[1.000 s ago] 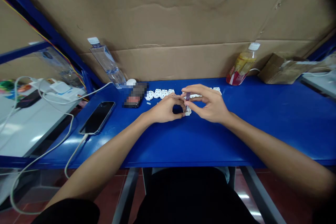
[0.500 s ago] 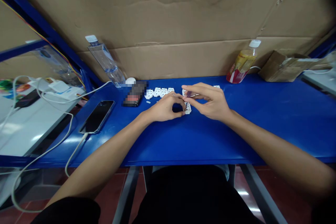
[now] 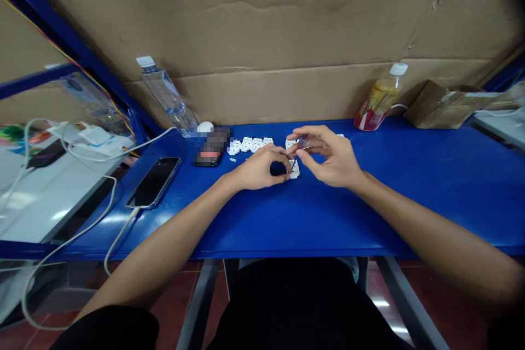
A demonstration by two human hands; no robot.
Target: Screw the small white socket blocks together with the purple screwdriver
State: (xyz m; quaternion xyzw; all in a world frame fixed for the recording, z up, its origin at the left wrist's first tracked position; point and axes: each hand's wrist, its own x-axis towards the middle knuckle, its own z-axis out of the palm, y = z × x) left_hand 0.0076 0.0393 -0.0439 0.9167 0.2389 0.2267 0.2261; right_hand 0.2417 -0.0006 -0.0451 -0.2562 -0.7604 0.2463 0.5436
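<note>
My right hand (image 3: 328, 156) pinches a small screwdriver with a purple see-through handle (image 3: 302, 141). Its thin dark shaft slants down to a small white plastic part (image 3: 295, 169) on the blue table. With thumb and fingers curled into a ring, my left hand (image 3: 264, 168) grips the left side of that part and partly hides it, close to the screwdriver tip. Just behind my fingers lies another white part (image 3: 291, 144). A row of several similar white parts (image 3: 256, 145) sits beyond my left hand.
Left of the row are a dark phone (image 3: 211, 147) and a second phone (image 3: 153, 182) plugged into a white cable. An empty clear bottle (image 3: 168, 95) leans at the back left. A drink bottle (image 3: 379, 98) and a cardboard box (image 3: 437, 105) stand at the back right of the blue table (image 3: 430, 191).
My right hand has tilted the screwdriver further to the right, so its purple handle shows more. My left hand stays on the white part. The view has shifted slightly.
</note>
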